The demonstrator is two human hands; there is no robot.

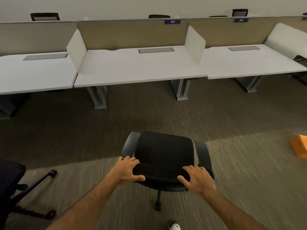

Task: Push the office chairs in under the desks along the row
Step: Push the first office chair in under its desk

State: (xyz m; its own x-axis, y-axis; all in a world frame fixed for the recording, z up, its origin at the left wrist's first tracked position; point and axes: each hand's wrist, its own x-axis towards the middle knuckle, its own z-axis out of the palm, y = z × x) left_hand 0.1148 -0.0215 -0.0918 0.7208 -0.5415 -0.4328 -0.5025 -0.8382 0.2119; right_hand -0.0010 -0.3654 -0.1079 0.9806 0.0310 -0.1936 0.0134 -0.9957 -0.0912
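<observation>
The black office chair (164,156) stood on the carpet well short of the middle desk (141,70), facing it. The left hand (128,170) and right hand (197,179) gripped its backrest top, fingers curled over, seemingly to steer it straight. Beyond the chair, desk legs (98,98) flanked the gap. Another chair (11,178) stood left, an orange box (299,145) right.

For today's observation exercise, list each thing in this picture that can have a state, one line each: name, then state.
Black chair: out on the carpet, not under a desk, held at its backrest.
Left hand: grip curled on the backrest top.
Right hand: grip curled on the backrest top.
Middle desk: bare top, no chair beneath.
Second chair: out from the desks, at left.
</observation>
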